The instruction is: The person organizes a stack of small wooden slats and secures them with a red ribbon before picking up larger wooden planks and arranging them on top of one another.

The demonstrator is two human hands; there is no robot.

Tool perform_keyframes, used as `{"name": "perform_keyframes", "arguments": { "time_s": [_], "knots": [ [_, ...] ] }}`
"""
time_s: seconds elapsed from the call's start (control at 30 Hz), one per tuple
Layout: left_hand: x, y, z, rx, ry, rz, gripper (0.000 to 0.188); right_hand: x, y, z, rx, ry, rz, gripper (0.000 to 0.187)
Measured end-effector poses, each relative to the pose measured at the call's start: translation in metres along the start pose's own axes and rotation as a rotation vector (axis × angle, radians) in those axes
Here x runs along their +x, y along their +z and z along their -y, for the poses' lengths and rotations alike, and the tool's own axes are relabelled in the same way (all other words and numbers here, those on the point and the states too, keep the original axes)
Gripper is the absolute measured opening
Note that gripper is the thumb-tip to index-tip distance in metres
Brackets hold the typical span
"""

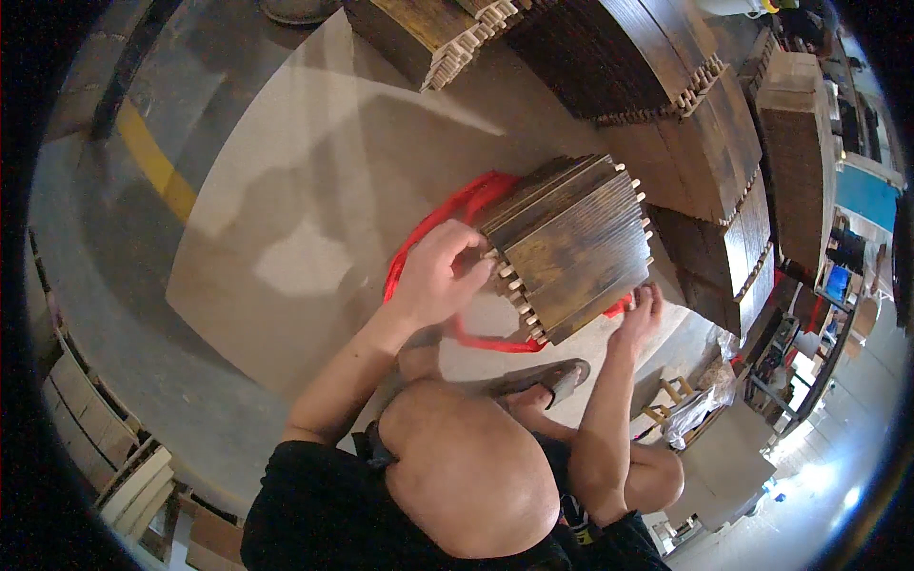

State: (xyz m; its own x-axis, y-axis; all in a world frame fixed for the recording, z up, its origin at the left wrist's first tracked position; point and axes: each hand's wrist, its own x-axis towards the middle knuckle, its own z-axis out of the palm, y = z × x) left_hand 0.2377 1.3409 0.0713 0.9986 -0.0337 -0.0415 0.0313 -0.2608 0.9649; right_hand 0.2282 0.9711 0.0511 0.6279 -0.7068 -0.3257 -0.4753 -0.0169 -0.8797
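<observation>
Several brown boards (pixel 576 252) separate left grip (pixel 440 266), at pegs (pixel 515 285), from right grip (pixel 641 322), beside red strap (pixel 618 306); both holds unclear.

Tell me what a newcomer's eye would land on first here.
Most likely the bright red strap, curving in a loose loop to the left of the dark brown board stack in the middle. That stack, with pale pegs along its ends, sits between the left hand and right hand. Next, the yellow stripe on the floor, upper left.
</observation>
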Motion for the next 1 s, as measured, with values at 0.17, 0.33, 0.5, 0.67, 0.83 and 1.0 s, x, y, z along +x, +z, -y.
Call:
{"name": "perform_keyframes", "arguments": {
  "time_s": [0.17,0.33,0.5,0.67,0.83,1.0],
  "knots": [
    [0.008,0.000,0.000,-0.219,-0.104,-0.138,0.011,-0.012,0.018,0.080,-0.077,-0.256,-0.171,0.039],
    [0.018,-0.015,0.004,-0.552,-0.210,-0.174,0.011,-0.032,0.050,0.120,0.043,-0.447,-0.076,0.023],
    [0.019,-0.018,0.007,-0.791,-0.336,-0.333,0.009,-0.053,0.069,0.142,-0.042,-0.571,-0.013,0.022],
    [0.035,-0.039,-0.006,-0.914,-0.193,-0.466,0.008,-0.075,0.087,0.160,-0.110,-0.577,0.031,0.022],
    [0.047,-0.041,-0.009,-0.602,-0.197,-0.272,0.012,-0.075,0.102,0.157,-0.215,-0.574,0.281,0.027],
    [0.050,-0.043,0.008,-0.827,-0.197,-0.379,0.011,-0.079,0.140,0.148,-0.489,-0.783,0.516,0.048]
  ]
}}
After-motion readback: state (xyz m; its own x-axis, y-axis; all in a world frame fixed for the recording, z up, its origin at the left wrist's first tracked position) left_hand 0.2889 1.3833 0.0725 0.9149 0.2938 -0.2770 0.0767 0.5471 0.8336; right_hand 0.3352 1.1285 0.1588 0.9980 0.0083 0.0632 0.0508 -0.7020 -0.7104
